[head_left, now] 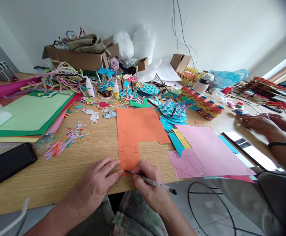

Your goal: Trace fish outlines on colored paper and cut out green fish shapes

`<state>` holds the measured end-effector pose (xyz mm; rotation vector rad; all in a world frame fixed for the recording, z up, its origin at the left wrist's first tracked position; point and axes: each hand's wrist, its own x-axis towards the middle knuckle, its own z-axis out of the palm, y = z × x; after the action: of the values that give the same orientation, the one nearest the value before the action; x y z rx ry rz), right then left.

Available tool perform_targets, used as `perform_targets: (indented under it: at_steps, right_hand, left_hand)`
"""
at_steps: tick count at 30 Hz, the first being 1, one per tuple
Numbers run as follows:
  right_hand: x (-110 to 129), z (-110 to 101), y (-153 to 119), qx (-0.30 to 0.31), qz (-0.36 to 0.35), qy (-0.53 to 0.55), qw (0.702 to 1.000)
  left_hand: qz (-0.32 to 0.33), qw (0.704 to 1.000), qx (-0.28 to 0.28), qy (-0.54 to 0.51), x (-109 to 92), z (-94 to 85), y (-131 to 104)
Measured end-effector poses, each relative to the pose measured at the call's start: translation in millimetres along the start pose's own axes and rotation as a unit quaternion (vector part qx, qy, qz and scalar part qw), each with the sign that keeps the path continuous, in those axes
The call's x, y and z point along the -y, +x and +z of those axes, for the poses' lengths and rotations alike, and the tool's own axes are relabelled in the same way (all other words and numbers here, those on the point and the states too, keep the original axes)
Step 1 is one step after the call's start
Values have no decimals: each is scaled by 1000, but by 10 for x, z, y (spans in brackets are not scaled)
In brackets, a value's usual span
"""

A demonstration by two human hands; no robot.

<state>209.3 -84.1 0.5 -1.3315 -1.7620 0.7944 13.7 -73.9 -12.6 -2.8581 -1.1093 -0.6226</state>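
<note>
Near the front edge of the tabletop (pixel 59 177), the right hand (pixel 149 182) hides some orange paper (pixel 140 124), so I can't tell if the lower fish (pixel 126 163) is whole. My picture cuts off the black phone (pixel 10 165). The words on the white bottles (pixel 89 88) are too tiny.

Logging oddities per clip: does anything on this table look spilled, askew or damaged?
Small paper scraps lie loosely scattered on the table, left of the orange sheet, resembling spilled offcuts. The orange sheet lacks its lower right part, leaving an irregular outline, probably from cutting. Nothing looks clearly damaged.
</note>
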Motion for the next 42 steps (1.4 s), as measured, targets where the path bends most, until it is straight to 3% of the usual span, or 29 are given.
perform_targets:
  at_steps: [8,20,42]
  right_hand:
    - [-27,35,-13,-32,3,-24,999]
    - [13,61,46,-24,-17,-60,998]
    - [-39,39,-21,-23,-11,-23,999]
  left_hand:
    - [-2,1000,-7,2,-7,-3,9]
    - [16,1000,-13,4,3,-8,16]
    - [8,1000,1,0,7,0,-9]
